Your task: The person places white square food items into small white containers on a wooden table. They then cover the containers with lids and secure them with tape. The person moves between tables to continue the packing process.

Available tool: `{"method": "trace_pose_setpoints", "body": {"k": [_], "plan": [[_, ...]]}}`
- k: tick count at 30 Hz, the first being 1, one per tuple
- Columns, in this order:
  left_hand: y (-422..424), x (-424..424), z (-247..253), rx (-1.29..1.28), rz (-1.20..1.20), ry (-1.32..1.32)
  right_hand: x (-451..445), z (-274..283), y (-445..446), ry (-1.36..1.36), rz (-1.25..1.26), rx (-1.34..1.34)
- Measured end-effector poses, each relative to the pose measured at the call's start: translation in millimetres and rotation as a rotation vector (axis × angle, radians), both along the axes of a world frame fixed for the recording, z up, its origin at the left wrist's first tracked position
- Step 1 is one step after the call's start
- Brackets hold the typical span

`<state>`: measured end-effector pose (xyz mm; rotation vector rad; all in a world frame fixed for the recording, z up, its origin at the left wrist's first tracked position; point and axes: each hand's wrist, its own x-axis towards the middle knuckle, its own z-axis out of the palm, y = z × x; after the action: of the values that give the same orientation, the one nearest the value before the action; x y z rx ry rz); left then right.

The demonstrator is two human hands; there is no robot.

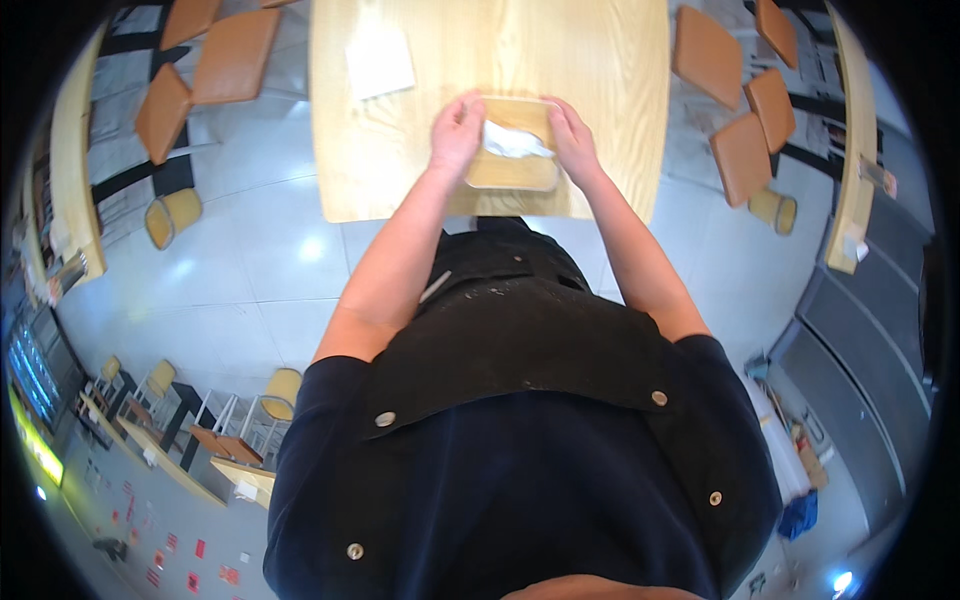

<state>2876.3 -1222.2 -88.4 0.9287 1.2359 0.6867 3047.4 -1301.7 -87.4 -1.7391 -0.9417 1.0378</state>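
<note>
Both hands grip a rectangular tray (514,178) with rounded corners and a pale rim, over the near end of a light wooden table (480,45). My left hand (457,131) is on its left side, and my right hand (574,139) holds the right side near the far corner. A crumpled white tissue or cloth (516,141) lies on the tray between them. Whether the tray rests on the tabletop or is lifted slightly, I cannot tell. A white sheet or pad (380,61) lies on the table, beyond my left hand.
Brown-seated chairs stand left (236,56) and right (707,56) of the table. Yellow-backed chairs (281,394) and more tables (244,482) are at lower left. Dark grey cabinets (855,405) line the right. The table's near edge (390,219) is just before my apron (517,330).
</note>
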Motion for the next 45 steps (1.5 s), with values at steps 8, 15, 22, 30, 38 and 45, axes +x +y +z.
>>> {"method": "trace_pose_setpoints", "body": {"k": [8, 15, 22, 30, 38, 45], "plan": [[105.5, -82.2, -6.9, 0.299, 0.196, 0.933, 14.6, 26.0, -15.8, 0.335, -0.376, -0.145], [150.8, -71.4, 22.0, -0.132, -0.126, 0.999, 8.4, 40.2, -58.8, 0.289, -0.461, -0.216], [148.8, -85.7, -0.9, 0.039, -0.082, 0.735, -54.0, 45.5, -100.5, 0.319, -0.741, -0.354], [110.1, -241.0, 20.2, 0.071, 0.219, 0.102, -143.8, 43.2, -49.8, 0.798, -0.640, -0.246], [-74.7, -541.9, 23.0, -0.058, 0.613, 0.317, -128.1, -12.5, 4.3, 0.769, -0.520, -0.201], [-310.5, -671.6, 50.9, -0.186, 1.135, 0.319, -223.8, -26.4, 10.9, 0.735, -0.476, -0.054]]}}
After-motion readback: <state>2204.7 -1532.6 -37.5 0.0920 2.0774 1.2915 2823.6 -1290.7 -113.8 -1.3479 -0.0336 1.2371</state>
